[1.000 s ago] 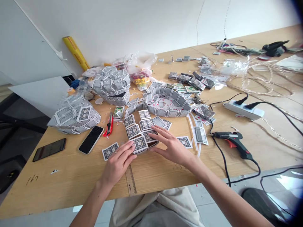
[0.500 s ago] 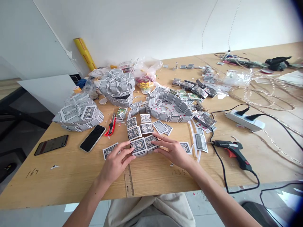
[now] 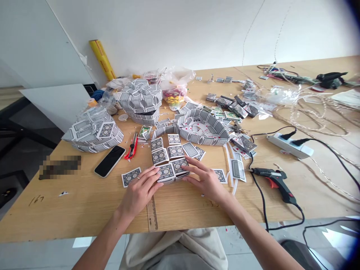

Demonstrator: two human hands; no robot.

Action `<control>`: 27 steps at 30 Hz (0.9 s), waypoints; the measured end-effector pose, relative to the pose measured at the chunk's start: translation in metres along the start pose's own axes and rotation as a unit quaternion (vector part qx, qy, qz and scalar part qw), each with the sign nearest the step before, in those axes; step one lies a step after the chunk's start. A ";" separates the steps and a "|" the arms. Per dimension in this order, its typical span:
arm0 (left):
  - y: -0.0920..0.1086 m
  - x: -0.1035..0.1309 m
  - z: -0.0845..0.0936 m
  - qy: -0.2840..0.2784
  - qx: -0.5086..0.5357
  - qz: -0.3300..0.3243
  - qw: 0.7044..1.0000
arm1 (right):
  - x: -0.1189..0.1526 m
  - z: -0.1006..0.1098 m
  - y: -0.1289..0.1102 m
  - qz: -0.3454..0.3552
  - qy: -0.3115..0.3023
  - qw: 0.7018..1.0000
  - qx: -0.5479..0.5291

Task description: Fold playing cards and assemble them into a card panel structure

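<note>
A small box made of playing cards lies in front of me, its top partly covered by patterned card backs with gaps between them. My left hand grips its near left corner, fingers on the upper edge and thumb at the front. On the opposite side, my right hand holds the near right corner between fingers and thumb. One loose card rests beside my left hand, and another card sits just beyond my right wrist. Beneath the box a ruler runs toward the table edge.
Behind the box stands an open card-walled tray with cards inside. Two lidded card boxes, one nearer and one farther, are at left. A phone, red cutter, glue gun and power strip surround the work.
Both hands stay on the card box with only slight finger shifts. The right-hand top card at its near end sits a little differently. The camera view has moved slightly.
</note>
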State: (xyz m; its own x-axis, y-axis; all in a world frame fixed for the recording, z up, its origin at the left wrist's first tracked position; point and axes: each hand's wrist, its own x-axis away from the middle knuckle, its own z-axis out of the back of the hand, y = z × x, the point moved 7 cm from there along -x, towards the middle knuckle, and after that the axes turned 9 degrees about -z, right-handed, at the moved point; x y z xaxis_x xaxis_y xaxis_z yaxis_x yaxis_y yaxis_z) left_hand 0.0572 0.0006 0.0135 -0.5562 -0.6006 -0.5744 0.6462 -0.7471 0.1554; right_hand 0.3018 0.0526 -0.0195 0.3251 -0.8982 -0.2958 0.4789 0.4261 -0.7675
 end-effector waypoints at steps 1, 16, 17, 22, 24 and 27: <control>0.000 0.000 0.000 0.003 -0.001 -0.005 1.000 | 0.000 0.000 0.000 0.000 0.001 1.000 0.000; -0.012 0.010 -0.003 0.050 0.080 0.067 0.993 | 0.005 -0.002 -0.008 -0.023 0.002 0.999 -0.029; -0.012 0.010 -0.003 0.050 0.078 0.066 0.994 | 0.006 -0.002 -0.010 -0.021 0.006 0.999 -0.029; -0.008 0.010 0.005 0.046 0.077 0.051 0.995 | 0.012 0.011 -0.013 -0.026 0.009 1.000 -0.010; -0.007 0.010 0.010 0.044 0.079 0.045 0.995 | 0.013 0.027 -0.006 -0.048 0.004 0.999 0.024; -0.008 0.012 0.018 0.043 0.072 0.052 0.995 | 0.018 0.053 0.012 -0.088 -0.049 0.991 0.091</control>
State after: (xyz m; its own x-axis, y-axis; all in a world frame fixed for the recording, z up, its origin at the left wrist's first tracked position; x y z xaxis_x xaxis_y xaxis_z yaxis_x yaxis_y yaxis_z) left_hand 0.0354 -0.0059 0.0197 -0.4388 -0.6552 -0.6149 0.6132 -0.7186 0.3281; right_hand 0.3565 0.0472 -0.0040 0.2968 -0.9492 -0.1040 0.6712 0.2849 -0.6844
